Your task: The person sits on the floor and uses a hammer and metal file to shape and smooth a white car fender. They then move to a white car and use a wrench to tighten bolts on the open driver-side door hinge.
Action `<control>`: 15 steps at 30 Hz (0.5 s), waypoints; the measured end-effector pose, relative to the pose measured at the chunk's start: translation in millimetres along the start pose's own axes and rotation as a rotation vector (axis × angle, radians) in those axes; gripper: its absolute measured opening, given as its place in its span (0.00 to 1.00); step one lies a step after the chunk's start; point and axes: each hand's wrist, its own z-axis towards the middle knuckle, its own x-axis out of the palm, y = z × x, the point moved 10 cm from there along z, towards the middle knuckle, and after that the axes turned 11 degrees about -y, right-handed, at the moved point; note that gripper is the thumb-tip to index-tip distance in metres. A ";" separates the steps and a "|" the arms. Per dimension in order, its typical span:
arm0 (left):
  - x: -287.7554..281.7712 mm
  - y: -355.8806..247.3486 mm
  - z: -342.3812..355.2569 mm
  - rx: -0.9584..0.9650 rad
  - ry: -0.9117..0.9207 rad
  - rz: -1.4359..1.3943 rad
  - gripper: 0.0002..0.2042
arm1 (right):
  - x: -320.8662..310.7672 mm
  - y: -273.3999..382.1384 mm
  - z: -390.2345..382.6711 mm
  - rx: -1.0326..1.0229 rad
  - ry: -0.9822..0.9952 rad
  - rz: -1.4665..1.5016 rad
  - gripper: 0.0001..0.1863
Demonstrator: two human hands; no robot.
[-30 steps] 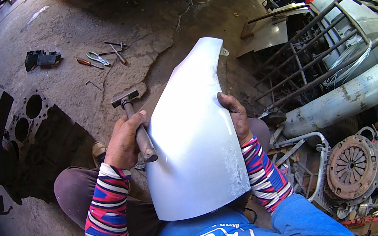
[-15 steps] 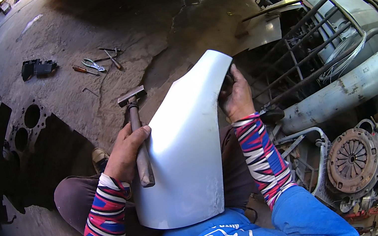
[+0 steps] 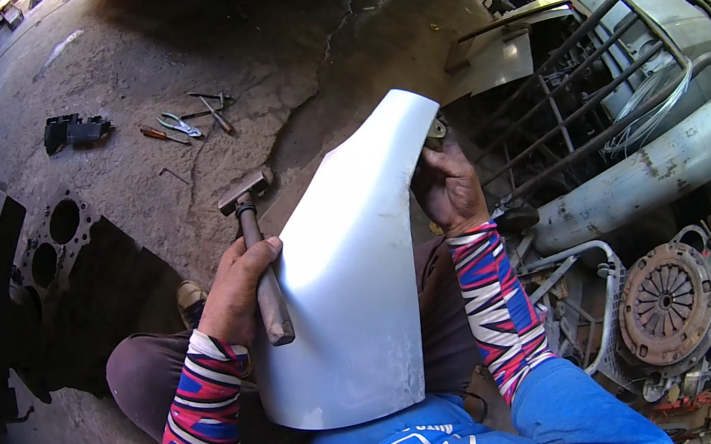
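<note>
I see my left hand [image 3: 239, 290] closed on a hammer [image 3: 274, 310]; right hand [image 3: 452, 191], at the silver panel's [image 3: 341, 272] two o'clock, grip I can't tell

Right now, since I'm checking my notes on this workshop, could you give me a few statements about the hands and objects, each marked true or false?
1. The left hand grips a hammer. True.
2. Pliers lie on the floor beside an orange-handled screwdriver. True.
3. The right hand holds the pliers. False: it is at the narrow end of the silver panel.
4. The rusty clutch plate lies left of the silver panel. False: it is to the right.
</note>
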 end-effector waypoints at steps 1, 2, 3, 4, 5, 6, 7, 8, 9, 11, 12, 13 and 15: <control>0.2 1.3 -0.9 -0.019 -0.007 0.003 0.27 | -1.8 1.5 -1.2 -0.019 -0.008 0.014 0.26; 1.1 -0.3 -2.6 -0.014 0.000 0.008 0.26 | -2.8 3.3 -1.1 -0.040 -0.016 0.028 0.25; 2.4 -0.6 -4.5 -0.023 0.008 0.016 0.26 | -3.7 4.5 -1.2 -0.050 -0.025 0.030 0.24; 2.2 -0.5 -5.5 -0.037 -0.005 0.011 0.26 | -3.9 6.0 -1.1 -0.061 -0.033 0.031 0.23; 4.3 -3.2 -6.9 -0.022 0.009 0.006 0.23 | -3.3 7.7 -0.6 -0.072 -0.042 0.032 0.22; 4.2 -5.3 -7.2 -0.014 0.001 -0.012 0.20 | -1.9 5.7 -0.6 -0.020 -0.045 0.075 0.22; 7.8 -7.9 -7.8 0.001 0.031 -0.041 0.17 | 0.0 4.8 -1.3 0.034 -0.048 0.118 0.23; 8.4 -8.6 -7.3 0.008 0.026 -0.036 0.17 | 2.6 3.9 -2.6 0.089 -0.052 0.160 0.24; 13.2 -9.9 -6.6 0.022 0.057 -0.041 0.17 | 4.1 10.8 -2.4 0.041 -0.071 0.081 0.25; 18.5 -6.7 -5.2 -0.015 0.083 -0.079 0.17 | 10.6 19.5 0.8 -0.036 -0.122 -0.061 0.29; 22.4 -2.4 -3.1 -0.061 0.080 -0.115 0.18 | 24.0 31.6 4.1 -0.173 -0.074 -0.189 0.29; 23.8 7.0 -1.3 -0.158 0.048 -0.153 0.19 | 33.1 38.6 10.1 -0.246 -0.070 -0.241 0.28; 29.8 5.8 2.8 -0.159 0.026 -0.240 0.19 | 43.3 48.9 19.3 -0.320 -0.087 -0.404 0.26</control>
